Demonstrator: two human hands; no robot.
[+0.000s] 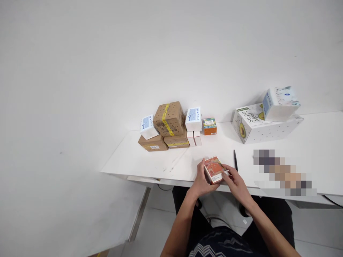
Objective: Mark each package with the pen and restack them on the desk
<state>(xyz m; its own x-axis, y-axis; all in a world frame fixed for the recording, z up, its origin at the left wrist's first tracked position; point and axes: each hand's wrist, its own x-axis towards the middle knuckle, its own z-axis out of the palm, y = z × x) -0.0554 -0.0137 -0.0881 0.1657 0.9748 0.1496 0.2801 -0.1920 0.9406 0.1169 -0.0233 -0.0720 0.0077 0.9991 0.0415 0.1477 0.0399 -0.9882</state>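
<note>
A small red-orange printed carton with a white label strip is held between both hands over the front edge of the white table. My left hand wraps around its left side and lower corner. On its right side, my right hand grips it, with fingers on the top face and edge. Just beyond my right hand lies a black pen. Farther back stands another small carton, orange and green. The underside of the held carton is hidden.
Brown cardboard boxes are stacked at the back left, with white soft packs and small white boxes beside them. At back right, a white avocado-print box carries a white pack. A pixelated patch covers something at right.
</note>
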